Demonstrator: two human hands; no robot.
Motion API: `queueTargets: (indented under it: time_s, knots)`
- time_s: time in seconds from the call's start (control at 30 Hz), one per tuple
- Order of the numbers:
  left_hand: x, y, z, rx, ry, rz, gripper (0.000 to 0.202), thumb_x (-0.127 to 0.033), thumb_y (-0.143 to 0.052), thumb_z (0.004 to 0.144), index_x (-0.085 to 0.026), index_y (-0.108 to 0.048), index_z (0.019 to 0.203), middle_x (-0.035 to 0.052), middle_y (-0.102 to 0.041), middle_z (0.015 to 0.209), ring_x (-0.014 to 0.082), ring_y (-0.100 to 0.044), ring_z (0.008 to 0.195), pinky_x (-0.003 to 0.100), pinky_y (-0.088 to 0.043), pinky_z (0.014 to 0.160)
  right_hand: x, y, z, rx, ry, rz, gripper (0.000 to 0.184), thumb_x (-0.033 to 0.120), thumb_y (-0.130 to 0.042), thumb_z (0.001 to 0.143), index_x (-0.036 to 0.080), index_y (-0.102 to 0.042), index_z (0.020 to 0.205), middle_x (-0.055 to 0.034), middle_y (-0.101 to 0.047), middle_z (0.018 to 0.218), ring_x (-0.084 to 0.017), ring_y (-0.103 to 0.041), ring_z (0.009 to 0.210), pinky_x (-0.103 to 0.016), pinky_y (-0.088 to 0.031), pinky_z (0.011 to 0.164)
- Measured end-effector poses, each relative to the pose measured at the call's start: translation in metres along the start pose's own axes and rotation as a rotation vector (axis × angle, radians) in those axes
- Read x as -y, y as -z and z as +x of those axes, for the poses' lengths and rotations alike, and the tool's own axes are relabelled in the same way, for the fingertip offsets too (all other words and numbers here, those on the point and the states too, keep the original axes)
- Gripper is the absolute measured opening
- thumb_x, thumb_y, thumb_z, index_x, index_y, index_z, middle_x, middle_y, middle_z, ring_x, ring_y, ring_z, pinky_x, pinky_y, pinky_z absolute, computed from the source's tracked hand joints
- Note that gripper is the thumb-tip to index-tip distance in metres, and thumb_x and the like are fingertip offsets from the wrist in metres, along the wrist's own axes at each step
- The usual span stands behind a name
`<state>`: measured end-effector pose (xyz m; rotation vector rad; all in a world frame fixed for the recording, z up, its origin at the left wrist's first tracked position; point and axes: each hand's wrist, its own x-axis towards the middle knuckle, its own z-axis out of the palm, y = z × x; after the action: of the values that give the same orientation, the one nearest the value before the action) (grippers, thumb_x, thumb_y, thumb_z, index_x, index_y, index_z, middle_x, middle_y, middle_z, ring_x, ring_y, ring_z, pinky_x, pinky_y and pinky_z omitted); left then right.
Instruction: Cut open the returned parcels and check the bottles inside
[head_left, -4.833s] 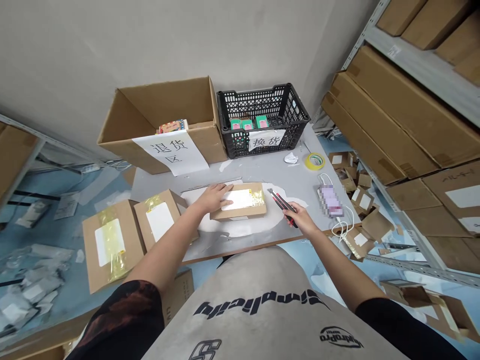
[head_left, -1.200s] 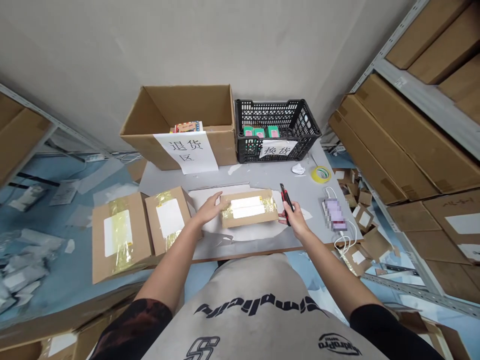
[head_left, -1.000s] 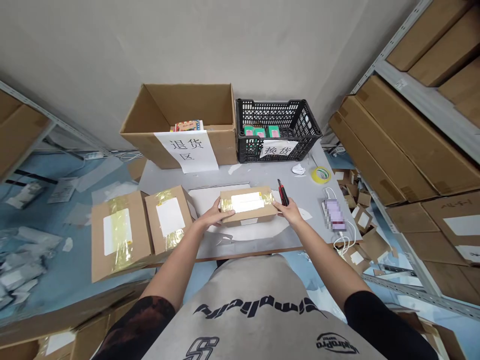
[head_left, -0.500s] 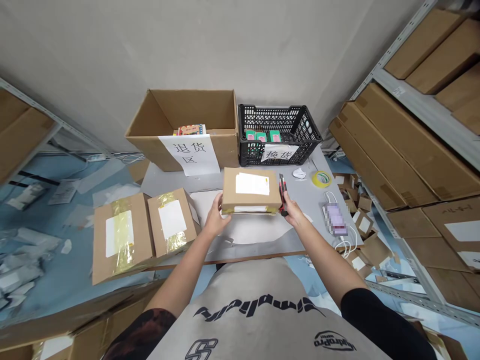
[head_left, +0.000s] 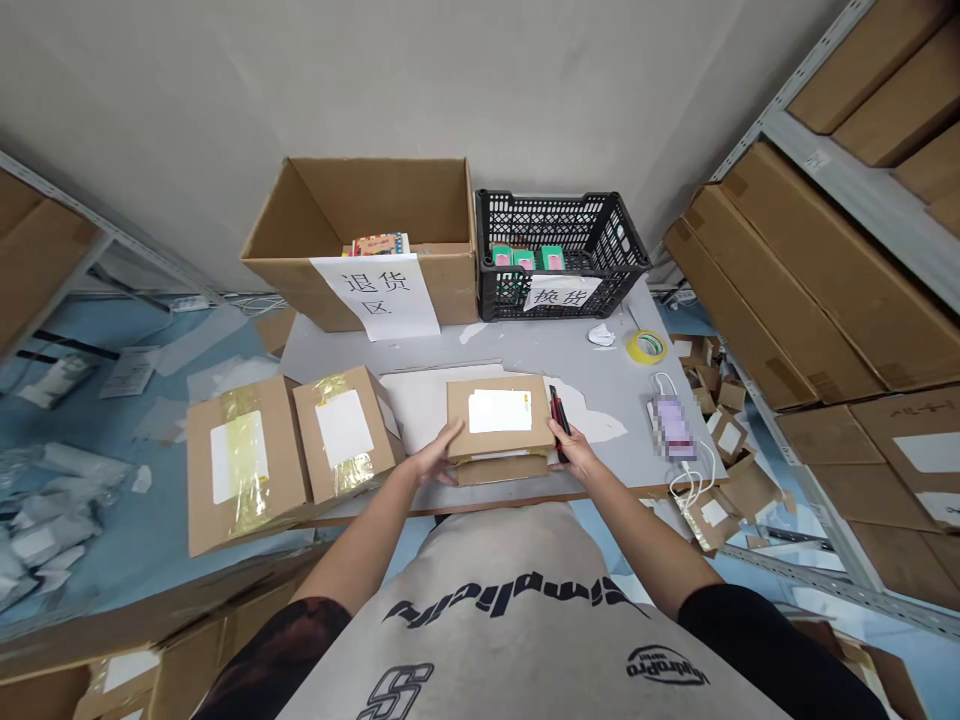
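Box flipped: I had the brown cardboard box (head_left: 499, 445) white-label side up on the grey worktable (head_left: 615, 465), left hand (head_left: 439, 462) open against its near edge, right hand (head_left: 570, 450) clenching a red-and-black utility knife (head_left: 556, 418).

Three cardboard parcels (head_left: 500, 420), two hands (head_left: 439, 462)

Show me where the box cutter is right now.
In the head view, the red-and-black box cutter is gripped in the right hand, right at the right edge of the cardboard parcel on the grey table.
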<state>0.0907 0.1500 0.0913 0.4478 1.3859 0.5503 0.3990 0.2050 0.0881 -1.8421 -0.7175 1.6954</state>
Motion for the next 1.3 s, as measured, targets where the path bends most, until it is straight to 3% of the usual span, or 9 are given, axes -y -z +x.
queueTargets:
  time_s: [0.17, 0.4, 0.57, 0.67, 0.8, 0.9, 1.03, 1.17, 1.3]
  knots:
    - [-0.003, -0.016, 0.015, -0.047, -0.201, 0.015, 0.088, -0.067, -0.072, 0.068, -0.033, -0.037, 0.141, 0.0119, -0.054, 0.137, 0.0280, -0.062, 0.109, 0.039, -0.057, 0.080, -0.001, -0.006, 0.007, 0.102, 0.099, 0.098, 0.073, 0.064, -0.077, 0.061, 0.025, -0.058, 0.120, -0.0056, -0.071, 0.096, -0.021, -0.067, 0.072, -0.035, -0.057, 0.057]
    - [0.007, 0.008, 0.040, -0.089, -0.691, 0.279, 0.089, -0.042, -0.085, 0.062, -0.023, -0.043, 0.139, 0.0112, -0.058, 0.133, 0.0279, -0.054, 0.125, 0.044, -0.041, 0.107, 0.010, -0.001, 0.030, 0.042, 0.485, 0.132, 0.065, 0.075, -0.066, 0.062, 0.017, -0.065, 0.093, -0.0020, -0.068, 0.075, -0.017, -0.062, 0.069, -0.027, -0.050, 0.062]
    - [0.047, 0.004, 0.049, -0.259, -0.734, 0.458, 0.086, -0.036, -0.079, 0.068, -0.022, -0.040, 0.144, 0.0109, -0.057, 0.135, 0.0305, -0.050, 0.128, 0.047, -0.036, 0.110, 0.007, 0.011, 0.017, 0.001, 0.496, 0.129, 0.054, 0.068, -0.063, 0.072, 0.017, -0.066, 0.088, 0.0017, -0.061, 0.066, -0.014, -0.057, 0.064, -0.026, -0.046, 0.063]
    - [0.054, -0.001, 0.041, -0.213, -0.757, 0.447, 0.093, -0.033, -0.078, 0.067, -0.020, -0.034, 0.148, 0.0124, -0.052, 0.141, 0.0311, -0.046, 0.132, 0.047, -0.032, 0.113, 0.014, 0.014, 0.002, -0.010, 0.564, 0.082, 0.051, 0.059, -0.070, 0.071, 0.018, -0.066, 0.099, -0.0017, -0.066, 0.081, -0.015, -0.060, 0.075, -0.027, -0.048, 0.070]
    - [0.035, -0.001, 0.021, -0.049, -0.692, 0.274, 0.111, -0.037, -0.079, 0.070, -0.027, -0.010, 0.155, 0.0141, -0.031, 0.156, 0.0311, -0.038, 0.140, 0.047, -0.030, 0.115, 0.027, 0.011, -0.007, 0.054, 0.570, -0.064, 0.060, 0.053, -0.080, 0.063, 0.019, -0.064, 0.110, -0.0044, -0.068, 0.097, -0.018, -0.061, 0.085, -0.030, -0.049, 0.077]
    - [0.011, -0.006, 0.012, -0.088, -0.607, 0.125, 0.098, -0.047, -0.068, 0.082, -0.037, -0.003, 0.154, 0.0101, -0.017, 0.162, 0.0298, -0.030, 0.144, 0.048, -0.031, 0.114, 0.033, 0.007, -0.004, 0.038, 0.587, -0.119, 0.062, 0.058, -0.077, 0.063, 0.018, -0.063, 0.110, -0.0046, -0.068, 0.096, -0.019, -0.060, 0.083, -0.031, -0.049, 0.076]
    - [-0.006, -0.016, 0.013, -0.058, -0.701, 0.122, 0.103, -0.046, -0.073, 0.078, -0.035, -0.005, 0.155, 0.0073, -0.024, 0.160, 0.0260, -0.034, 0.143, 0.043, -0.029, 0.117, 0.042, 0.010, 0.000, 0.012, 0.645, -0.299, 0.063, 0.061, -0.072, 0.066, 0.018, -0.063, 0.111, -0.0032, -0.067, 0.090, -0.018, -0.058, 0.077, -0.030, -0.047, 0.073]
    - [-0.006, -0.015, 0.013, -0.054, -0.725, 0.176, 0.105, -0.045, -0.073, 0.078, -0.030, -0.003, 0.155, 0.0109, -0.028, 0.158, 0.0265, -0.037, 0.140, 0.043, -0.034, 0.114, 0.058, 0.038, -0.012, -0.025, 0.726, -0.597, 0.054, 0.061, -0.060, 0.078, 0.020, -0.065, 0.113, -0.0025, -0.067, 0.087, -0.018, -0.058, 0.077, -0.030, -0.046, 0.073]
    - [-0.017, -0.009, 0.010, -0.182, -0.853, 0.394, 0.101, -0.042, -0.077, 0.073, -0.027, -0.018, 0.155, 0.0111, -0.025, 0.158, 0.0308, -0.020, 0.147, 0.046, -0.021, 0.120, 0.085, 0.060, -0.043, 0.152, 0.703, -0.984, 0.049, 0.057, -0.049, 0.089, 0.025, -0.060, 0.124, -0.0002, -0.068, 0.078, -0.018, -0.060, 0.069, -0.029, -0.045, 0.068]
